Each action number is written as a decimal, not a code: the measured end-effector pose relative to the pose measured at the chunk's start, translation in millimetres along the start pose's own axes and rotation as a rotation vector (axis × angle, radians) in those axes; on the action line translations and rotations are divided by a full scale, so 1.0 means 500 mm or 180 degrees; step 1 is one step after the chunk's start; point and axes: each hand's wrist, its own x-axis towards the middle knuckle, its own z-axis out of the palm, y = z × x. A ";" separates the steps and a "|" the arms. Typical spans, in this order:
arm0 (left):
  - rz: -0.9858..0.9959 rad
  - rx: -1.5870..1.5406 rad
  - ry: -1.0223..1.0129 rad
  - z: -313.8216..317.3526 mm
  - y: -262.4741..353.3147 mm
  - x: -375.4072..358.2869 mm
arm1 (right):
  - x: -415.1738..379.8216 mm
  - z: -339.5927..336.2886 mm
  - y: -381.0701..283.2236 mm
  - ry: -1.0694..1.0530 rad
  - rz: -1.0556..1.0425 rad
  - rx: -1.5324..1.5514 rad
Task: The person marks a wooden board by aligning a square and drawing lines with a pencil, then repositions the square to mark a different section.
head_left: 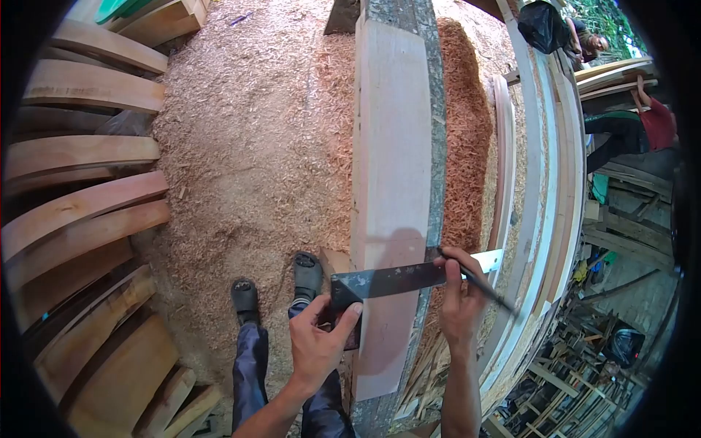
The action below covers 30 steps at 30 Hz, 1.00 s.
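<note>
A pale wooden plank (394,146) lies lengthwise on a rough-edged beam in front of me. Across it rests a try square (398,279), its dark metal blade reaching past the plank's right edge. My left hand (319,337) grips the stock of the square at the left edge, thumb and fingers closed round it. On the other side, my right hand (460,299) is closed on a dark, thin pencil-like stick (498,295). One end of the stick is close over the blade near the plank's right edge, and the other slants down to the right.
Curved wooden pieces (87,153) are stacked along the left. Wood shavings (248,131) cover the ground, where my sandalled feet (307,274) stand. Long boards (540,182) run along the right. Beyond them, one person in a red shirt (657,125) handles timber; another (584,40) is farther back.
</note>
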 end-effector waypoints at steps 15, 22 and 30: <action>-0.0181 -0.0297 -0.0612 -0.033 -0.019 0.007 | -0.111 0.049 -0.009 -0.0566 -0.1062 -0.1410; -0.0201 -0.0366 -0.0557 -0.028 -0.035 0.003 | -0.111 0.050 -0.010 -0.0512 -0.1041 -0.1467; -0.0297 -0.0338 -0.0520 -0.027 -0.016 0.007 | -0.106 0.052 -0.009 -0.0517 -0.1075 -0.1480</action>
